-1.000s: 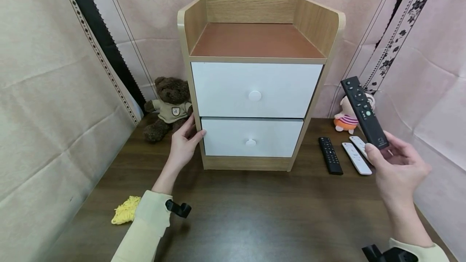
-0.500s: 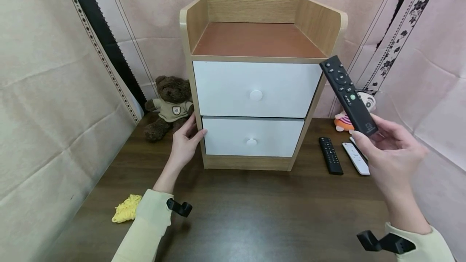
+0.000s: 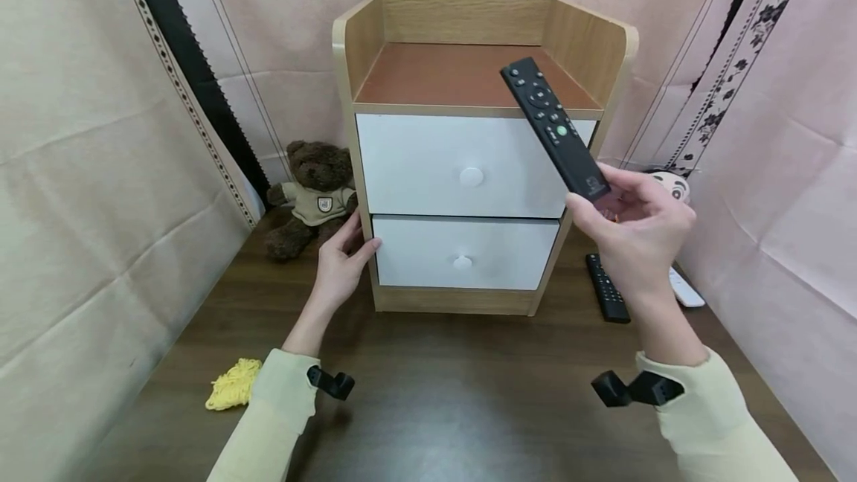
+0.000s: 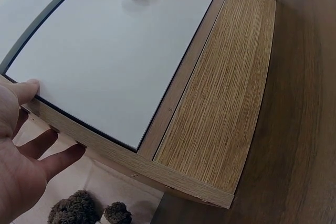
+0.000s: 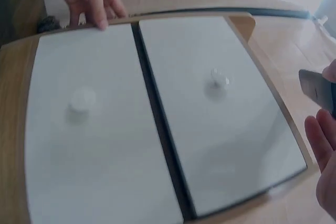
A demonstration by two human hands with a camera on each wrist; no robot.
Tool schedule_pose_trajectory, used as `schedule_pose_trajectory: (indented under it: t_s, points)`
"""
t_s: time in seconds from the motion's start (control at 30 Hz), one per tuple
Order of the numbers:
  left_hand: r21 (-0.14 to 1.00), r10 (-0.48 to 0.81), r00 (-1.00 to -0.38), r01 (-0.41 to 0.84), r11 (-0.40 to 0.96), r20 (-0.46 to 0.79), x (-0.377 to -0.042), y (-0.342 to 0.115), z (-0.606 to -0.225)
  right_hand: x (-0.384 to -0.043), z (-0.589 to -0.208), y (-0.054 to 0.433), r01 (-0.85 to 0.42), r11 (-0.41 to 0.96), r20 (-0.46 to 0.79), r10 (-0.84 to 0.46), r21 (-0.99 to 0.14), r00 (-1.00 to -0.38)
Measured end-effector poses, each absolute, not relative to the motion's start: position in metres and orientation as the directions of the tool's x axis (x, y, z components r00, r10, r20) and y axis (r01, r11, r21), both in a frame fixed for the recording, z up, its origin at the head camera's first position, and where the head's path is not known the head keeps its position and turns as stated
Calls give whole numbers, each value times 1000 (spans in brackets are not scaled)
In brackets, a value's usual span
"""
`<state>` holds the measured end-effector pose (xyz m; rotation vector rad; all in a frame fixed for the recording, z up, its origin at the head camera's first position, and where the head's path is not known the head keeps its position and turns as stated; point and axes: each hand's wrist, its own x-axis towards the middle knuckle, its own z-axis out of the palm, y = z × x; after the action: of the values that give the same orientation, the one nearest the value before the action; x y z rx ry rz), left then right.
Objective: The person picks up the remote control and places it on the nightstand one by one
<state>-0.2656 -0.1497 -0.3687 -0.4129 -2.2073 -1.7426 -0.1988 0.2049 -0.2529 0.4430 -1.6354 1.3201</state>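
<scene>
My left hand holds the left side edge of a small wooden cabinet. Its thumb lies on the front by the lower white drawer, the fingers along the side panel. My right hand pinches a black remote control by its lower end, buttons facing me. Raised and tilted to the left, the remote overlaps the upper white drawer and the brown top shelf in the head view. Both drawers are closed, each with a round white knob. In the right wrist view the remote shows at the right edge.
A brown teddy bear sits left of the cabinet. Yellow knitted cloth lies by my left sleeve. Right of the cabinet are another black remote, a partly hidden white remote and a plush doll. Fabric walls surround the table.
My right hand has carried the black remote leftward and up, from beside the cabinet to in front of its upper right part. My left hand stays on the cabinet's side.
</scene>
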Motion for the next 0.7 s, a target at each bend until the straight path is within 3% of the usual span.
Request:
schedule_pose_trajectory:
  t_s: [0.17,0.53,0.7]
  points:
    - [878,32,-901,430,210,433,-281,-153,-386,-210,-232,181,-757,342,830,235,-557,-505]
    - [863,21,-886,455,221,462,-281,-153,-387,-238,-192,127,-745,479,877,131,-465,-463]
    - [864,14,-890,446,233,456,-280,-154,-387,-248,-181,106,-704,523,856,106,-480,-505]
